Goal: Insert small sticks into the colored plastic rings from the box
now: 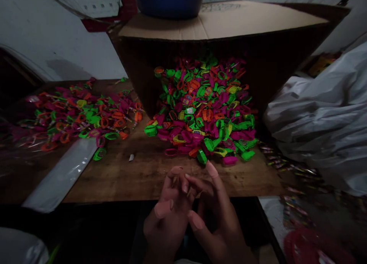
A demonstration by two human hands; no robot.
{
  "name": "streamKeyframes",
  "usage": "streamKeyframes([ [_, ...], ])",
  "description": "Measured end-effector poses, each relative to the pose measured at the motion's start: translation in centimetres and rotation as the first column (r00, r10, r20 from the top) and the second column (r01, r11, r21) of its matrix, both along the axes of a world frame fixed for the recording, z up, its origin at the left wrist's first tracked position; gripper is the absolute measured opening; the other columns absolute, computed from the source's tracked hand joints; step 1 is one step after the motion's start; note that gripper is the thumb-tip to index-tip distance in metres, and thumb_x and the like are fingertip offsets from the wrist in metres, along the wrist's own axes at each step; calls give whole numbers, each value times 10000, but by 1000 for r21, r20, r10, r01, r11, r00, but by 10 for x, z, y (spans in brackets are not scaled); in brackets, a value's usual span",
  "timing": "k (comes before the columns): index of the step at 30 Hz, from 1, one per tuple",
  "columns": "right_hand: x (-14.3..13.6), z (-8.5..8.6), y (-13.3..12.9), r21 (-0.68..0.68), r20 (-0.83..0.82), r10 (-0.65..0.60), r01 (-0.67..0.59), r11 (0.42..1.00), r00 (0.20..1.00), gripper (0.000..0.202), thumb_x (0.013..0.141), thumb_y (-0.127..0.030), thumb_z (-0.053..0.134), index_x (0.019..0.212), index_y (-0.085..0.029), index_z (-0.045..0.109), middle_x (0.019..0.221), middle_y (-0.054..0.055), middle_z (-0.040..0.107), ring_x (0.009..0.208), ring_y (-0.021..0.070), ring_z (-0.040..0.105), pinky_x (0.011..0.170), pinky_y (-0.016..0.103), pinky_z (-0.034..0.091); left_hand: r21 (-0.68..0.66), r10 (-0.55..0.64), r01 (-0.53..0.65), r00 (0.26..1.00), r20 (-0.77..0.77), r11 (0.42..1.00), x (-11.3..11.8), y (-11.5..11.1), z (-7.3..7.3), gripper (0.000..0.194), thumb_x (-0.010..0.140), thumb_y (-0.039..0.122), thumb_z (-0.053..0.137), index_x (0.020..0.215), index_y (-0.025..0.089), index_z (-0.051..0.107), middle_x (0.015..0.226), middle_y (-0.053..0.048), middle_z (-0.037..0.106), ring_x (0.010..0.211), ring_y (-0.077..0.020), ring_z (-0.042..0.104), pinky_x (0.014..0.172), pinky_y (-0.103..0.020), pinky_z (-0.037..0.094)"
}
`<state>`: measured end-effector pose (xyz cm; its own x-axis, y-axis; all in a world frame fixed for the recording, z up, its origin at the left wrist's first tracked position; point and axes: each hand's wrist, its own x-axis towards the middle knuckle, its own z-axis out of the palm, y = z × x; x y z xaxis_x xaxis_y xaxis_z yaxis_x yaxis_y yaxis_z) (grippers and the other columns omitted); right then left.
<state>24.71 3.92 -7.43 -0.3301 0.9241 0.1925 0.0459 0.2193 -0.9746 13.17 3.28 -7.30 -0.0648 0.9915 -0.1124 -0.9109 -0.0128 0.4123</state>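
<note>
My left hand (172, 214) and my right hand (219, 214) are close together at the table's front edge, and their fingertips seem to touch in the middle. Pinkish coverings sit on several fingertips. On my left hand the thumb stands apart while the fingers curl loosely; no object shows in it. My right hand has its index finger stretched forward and its thumb spread, also with nothing visible between them. Just beyond the right index finger lies a green toy watch (202, 157), at the front of a heap of pink, green, orange and yellow toy watches (195, 103).
The heap spills from a cardboard box (169, 28) lying on its side, with a blue container (169, 2) on top. Another pile of toy watches (86, 118) is at left, near flat clear plastic bags (63, 176) on the wooden table (114, 180). A white sack (323, 114) bulges at right.
</note>
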Motion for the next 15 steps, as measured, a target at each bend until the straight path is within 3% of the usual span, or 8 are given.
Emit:
streamKeyframes([
  [15, 2, 0, 1, -6, -17, 2, -2, 1000, 1000, 797, 905, -268, 573, 1524, -357, 80, 1342, 102, 571, 666, 148, 623, 504, 245, 520, -15, -23, 24, 1000, 7, 1000, 2, 1, 0, 544, 620, 387, 733, 1132, 232, 631, 886, -23, 525, 878, -199, 533, 927, -363, 426],
])
